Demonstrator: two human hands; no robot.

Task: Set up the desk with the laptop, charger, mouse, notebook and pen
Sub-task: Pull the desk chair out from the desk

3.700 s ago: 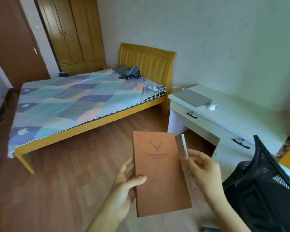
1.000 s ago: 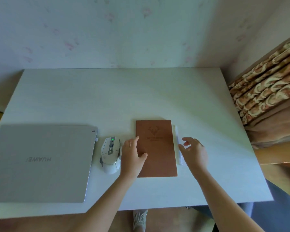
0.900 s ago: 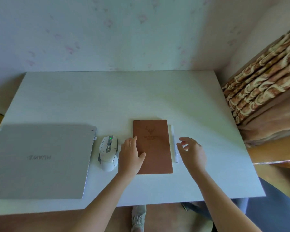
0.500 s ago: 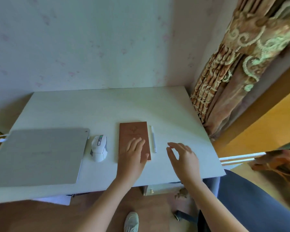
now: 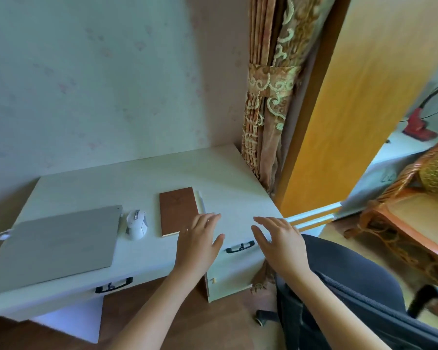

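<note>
No lettering is legible from where I'm watching: the lid of the laptop [image 5: 53,245] at lower left is a plain grey slab with its logo washed out, and the mark on the cover of the brown notebook [image 5: 178,213] is too faint to read. A second ago the laptop's brand and the deer emblem on the notebook were both clear; the view has since swung up and to the right, so the curtain [image 5: 271,97] and a yellow door frame [image 5: 344,102] now fill the upper right.

On the white desk [image 5: 147,178], the laptop lies closed at the left, the white mouse [image 5: 136,224] just beside its right edge, the notebook flat right of the mouse, and the pen [image 5: 201,201] along the notebook's right edge, its lower end hidden by my left hand [image 5: 199,245].

That hand lay on the notebook half a second ago; now it sits lower in the frame, over the desk's front edge, fingers spread and gripping nothing. My right hand [image 5: 281,245] is also splayed and empty, in front of the drawer handle [image 5: 239,246] at centre right. A dark office chair [image 5: 364,299] occupies the lower right. A white cable plug [image 5: 3,236] shows at the laptop's left edge.
</note>
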